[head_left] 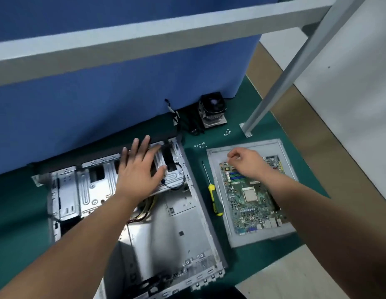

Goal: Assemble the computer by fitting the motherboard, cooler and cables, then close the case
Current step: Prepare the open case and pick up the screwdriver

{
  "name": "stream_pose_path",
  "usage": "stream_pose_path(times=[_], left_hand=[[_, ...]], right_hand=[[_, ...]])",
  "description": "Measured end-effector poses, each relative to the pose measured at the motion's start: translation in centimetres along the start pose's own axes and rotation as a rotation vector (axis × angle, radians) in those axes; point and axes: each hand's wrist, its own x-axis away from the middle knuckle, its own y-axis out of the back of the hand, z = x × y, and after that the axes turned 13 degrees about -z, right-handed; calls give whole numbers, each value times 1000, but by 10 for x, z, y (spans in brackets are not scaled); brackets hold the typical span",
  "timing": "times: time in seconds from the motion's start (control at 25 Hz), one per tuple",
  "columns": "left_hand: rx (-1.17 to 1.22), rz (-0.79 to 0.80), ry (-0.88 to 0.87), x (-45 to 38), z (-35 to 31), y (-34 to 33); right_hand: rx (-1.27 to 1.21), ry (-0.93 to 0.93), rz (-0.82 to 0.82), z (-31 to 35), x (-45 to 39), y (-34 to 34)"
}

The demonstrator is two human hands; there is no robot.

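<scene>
The case [183,229] lies left on the table [248,130], the motherboard [250,195] on a panel [218,160] right, a screwdriver [213,195] between them, cooler [212,112] and screws [200,145] behind.

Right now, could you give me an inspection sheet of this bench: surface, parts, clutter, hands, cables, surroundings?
Surface: green mat.
Job's things: open case lying flat, no board inside; motherboard on grey side panel; cooler at the back.
Clutter: screwdriver between case and panel; loose screws.
Hands: left hand spread flat over the drive cage; right hand curled over the motherboard's far edge, grip unclear.
Cables: yellow and black wires inside case.
Surroundings: blue partition, grey frame post.
</scene>
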Motion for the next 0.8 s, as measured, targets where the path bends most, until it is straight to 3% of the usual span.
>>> stream_pose_path(times=[0.12, 0.32, 0.52, 0.8], left_hand=[[-9, -57, 17, 4, 2, -9], [-57, -76, 23, 3, 1, -12], [-59, -86, 19, 2, -1, -11], [-72, -103, 3, 3, -1, -11]], right_hand=[[5, -107, -21, -23, -58, -4], [100, -97, -101, -30, -127, -35], [205, -31, -226, -35, -148, -56], [324, 0, -226, -35, -156, -60]])
